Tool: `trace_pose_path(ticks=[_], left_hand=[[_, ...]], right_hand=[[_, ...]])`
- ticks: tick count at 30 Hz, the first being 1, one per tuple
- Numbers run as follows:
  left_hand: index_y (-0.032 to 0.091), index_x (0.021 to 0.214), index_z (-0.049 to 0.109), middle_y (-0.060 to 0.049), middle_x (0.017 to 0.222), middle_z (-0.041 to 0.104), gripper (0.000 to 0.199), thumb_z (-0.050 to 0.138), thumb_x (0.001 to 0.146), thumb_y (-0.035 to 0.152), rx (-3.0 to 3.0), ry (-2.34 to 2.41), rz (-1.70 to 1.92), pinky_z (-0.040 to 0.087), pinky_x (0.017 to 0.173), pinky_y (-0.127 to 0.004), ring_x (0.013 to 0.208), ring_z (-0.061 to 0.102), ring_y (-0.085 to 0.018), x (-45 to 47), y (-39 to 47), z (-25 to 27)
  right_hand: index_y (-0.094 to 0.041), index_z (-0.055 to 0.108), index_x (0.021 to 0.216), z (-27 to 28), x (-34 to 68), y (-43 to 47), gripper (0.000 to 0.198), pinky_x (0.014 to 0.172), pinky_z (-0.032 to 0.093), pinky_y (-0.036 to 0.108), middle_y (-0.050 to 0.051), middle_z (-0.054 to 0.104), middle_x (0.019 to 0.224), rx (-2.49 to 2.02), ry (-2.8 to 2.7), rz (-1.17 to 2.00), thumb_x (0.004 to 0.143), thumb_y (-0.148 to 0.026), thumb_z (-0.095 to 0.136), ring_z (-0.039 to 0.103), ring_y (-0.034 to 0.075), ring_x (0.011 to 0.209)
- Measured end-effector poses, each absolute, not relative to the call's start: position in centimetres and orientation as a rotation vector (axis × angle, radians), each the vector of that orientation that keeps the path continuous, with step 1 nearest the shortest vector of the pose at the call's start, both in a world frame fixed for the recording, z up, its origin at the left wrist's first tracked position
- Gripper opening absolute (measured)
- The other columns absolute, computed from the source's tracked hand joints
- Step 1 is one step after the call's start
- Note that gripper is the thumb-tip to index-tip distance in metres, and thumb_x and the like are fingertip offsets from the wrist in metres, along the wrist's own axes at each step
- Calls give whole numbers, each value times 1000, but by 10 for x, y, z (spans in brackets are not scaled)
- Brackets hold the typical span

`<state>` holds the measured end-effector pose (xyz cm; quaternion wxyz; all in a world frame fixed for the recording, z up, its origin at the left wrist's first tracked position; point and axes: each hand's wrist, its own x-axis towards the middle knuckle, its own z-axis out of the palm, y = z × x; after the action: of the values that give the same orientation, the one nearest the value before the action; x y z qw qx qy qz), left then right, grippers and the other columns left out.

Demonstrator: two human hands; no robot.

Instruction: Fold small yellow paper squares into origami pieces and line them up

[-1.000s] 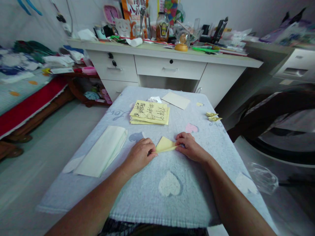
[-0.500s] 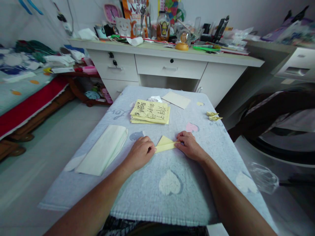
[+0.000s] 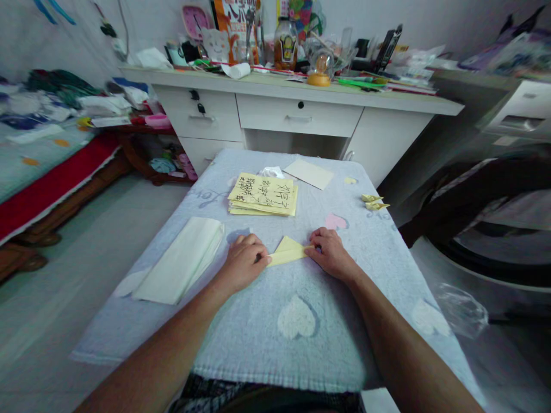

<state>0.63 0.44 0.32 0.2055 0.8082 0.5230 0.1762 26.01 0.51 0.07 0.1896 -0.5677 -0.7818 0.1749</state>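
Observation:
A small sheet of yellow paper [image 3: 287,252], folded into a triangle with a strip along its near edge, lies between my hands on the cloth-covered table [image 3: 297,355]. My left hand [image 3: 246,259] is closed on the strip's left end, thumb and finger pinching it. At the opposite end my right hand [image 3: 330,252] pinches the paper, fingers curled. Beyond them rests a stack of yellow paper [image 3: 263,195] with black handwriting on top. Two small folded yellow paper pieces [image 3: 373,202] sit near the right edge.
Left of my arm lies a folded pale paper bundle [image 3: 181,261]. A cream card [image 3: 309,173] and a crumpled white wrapper [image 3: 271,172] are at the back. Behind the table stands a cluttered white desk [image 3: 275,86], with a washing machine [image 3: 516,120] on the right and a bed [image 3: 55,160] on the left.
My left hand has shifted slightly left along the strip, its thumb now stretched along the paper's end. The right hand stays almost in place.

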Motion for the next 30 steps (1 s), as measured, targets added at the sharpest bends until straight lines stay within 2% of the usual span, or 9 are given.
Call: trace_pose_path(ticks=[30], left_hand=[[20,69,60,-3,91,58,12,54,78,25,2308,1523,401,33,77,-36,90,47,-22,12,3,5]], right_hand=[[-17,65,66,2,263,10,16,80,34,33,5,59,94,-1747,-2126,428,79,-26,67,50,19,89]])
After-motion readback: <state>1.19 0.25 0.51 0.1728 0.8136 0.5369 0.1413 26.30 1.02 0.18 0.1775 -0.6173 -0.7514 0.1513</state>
